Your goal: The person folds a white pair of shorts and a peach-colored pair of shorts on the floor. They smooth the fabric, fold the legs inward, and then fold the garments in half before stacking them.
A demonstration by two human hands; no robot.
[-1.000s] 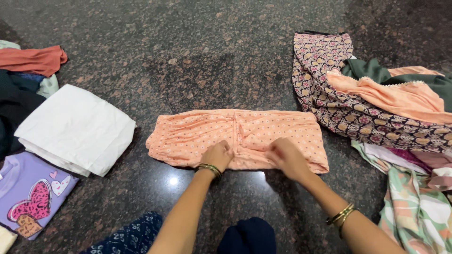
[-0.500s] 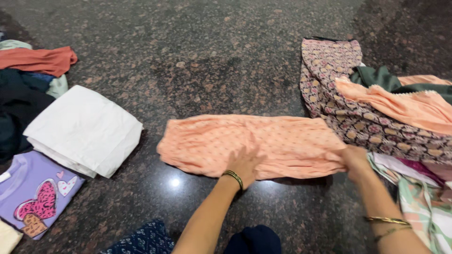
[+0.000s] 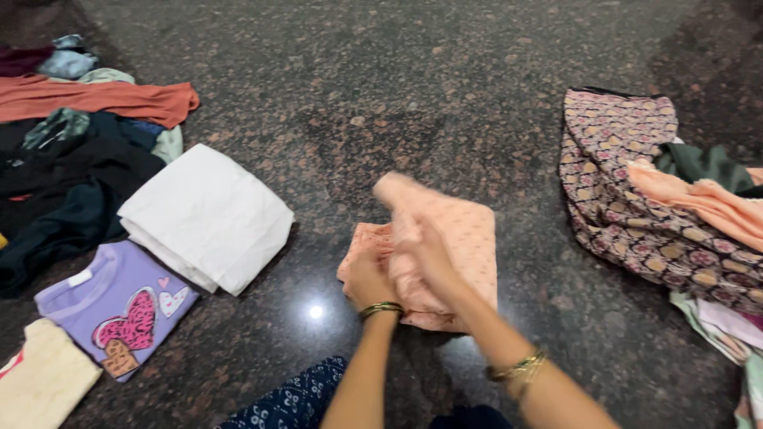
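The peach-orange garment [image 3: 465, 238] is a light cloth with a fine pattern of small dots, lying on the dark speckled stone floor just right of the middle of the frame, in its lower half. It is folded over into a compact, roughly rectangular bundle of several layers, its left edge crumpled and its lower edge showing stacked folds. One end is raised at the bundle's upper left and blurred, so its exact shape cannot be told.
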